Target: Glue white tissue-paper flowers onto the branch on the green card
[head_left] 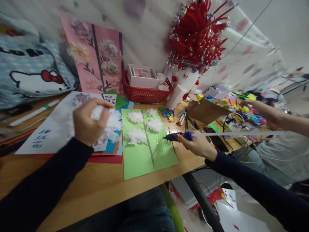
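Observation:
In my right hand is a blue hot glue gun, with a long translucent glue stick running out of its back. Its nozzle points left, over a clear, shiny round patch of glue on a green sheet. That sheet bears a grey-green stem and several white ruffled flowers. My left hand hovers by a heap of white petals, thumb and index finger apart, the other fingers curled. I see nothing held in it.
Behind stand a pink flower picture and a red basket holding a white box. A white sheet with writing lies at left. Brushes, a dark phone, cables and craft bits crowd the right, where another person's arm reaches in.

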Motion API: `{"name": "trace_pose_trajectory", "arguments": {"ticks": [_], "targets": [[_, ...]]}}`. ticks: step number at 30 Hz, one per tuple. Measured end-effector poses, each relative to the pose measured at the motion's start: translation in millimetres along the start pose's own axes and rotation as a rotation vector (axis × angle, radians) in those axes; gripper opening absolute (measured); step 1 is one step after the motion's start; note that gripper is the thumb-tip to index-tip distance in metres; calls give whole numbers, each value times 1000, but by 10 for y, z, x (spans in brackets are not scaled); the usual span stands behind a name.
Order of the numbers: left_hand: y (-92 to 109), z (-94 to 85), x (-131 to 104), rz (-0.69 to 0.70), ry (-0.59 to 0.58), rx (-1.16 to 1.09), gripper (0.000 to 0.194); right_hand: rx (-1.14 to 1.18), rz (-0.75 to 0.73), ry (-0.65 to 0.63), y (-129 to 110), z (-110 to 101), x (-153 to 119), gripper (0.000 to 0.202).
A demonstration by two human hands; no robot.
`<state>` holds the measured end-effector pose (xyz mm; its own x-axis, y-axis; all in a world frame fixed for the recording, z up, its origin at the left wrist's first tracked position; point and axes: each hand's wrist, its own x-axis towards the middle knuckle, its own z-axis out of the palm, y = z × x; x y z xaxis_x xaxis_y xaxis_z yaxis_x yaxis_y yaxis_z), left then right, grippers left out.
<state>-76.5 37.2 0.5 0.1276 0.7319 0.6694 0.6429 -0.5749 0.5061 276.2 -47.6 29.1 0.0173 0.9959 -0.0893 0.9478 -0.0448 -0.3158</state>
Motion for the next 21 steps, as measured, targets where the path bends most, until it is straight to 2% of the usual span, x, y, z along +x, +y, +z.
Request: {"name": "trace_pose_trajectory", "arguments": {"ticks": [3,5,7,9,11,12,14,17,21], "targets": [[-69,136,-125,-120,88,-61,21,8,-15,14,23,2,-2,62],[-148,191,-190,-133,136,-35,21,12,-12,-8,37,-15,-13,63],[-154,214,-249,-56,157,1,20,17,-21,-32,40,-37,-24,66],[-29,240,-330,109,122,1,17,21,-32,-41,27,-52,-24,67],[189,300,-445,367,-14,-113,12,20,-31,-44,4,-53,-12,66],[300,343,-510,456,-130,-147,13,11,-21,-42,-9,-48,-1,66],[459,434,-636,550,-271,-127,17,-15,-1,-27,-30,-35,25,66],[486,511,-768,487,-429,-56,26,-37,11,17,-39,-15,62,64],[377,486,-811,309,-699,-13,16,-26,-20,-21,-28,-18,81,64]]}}
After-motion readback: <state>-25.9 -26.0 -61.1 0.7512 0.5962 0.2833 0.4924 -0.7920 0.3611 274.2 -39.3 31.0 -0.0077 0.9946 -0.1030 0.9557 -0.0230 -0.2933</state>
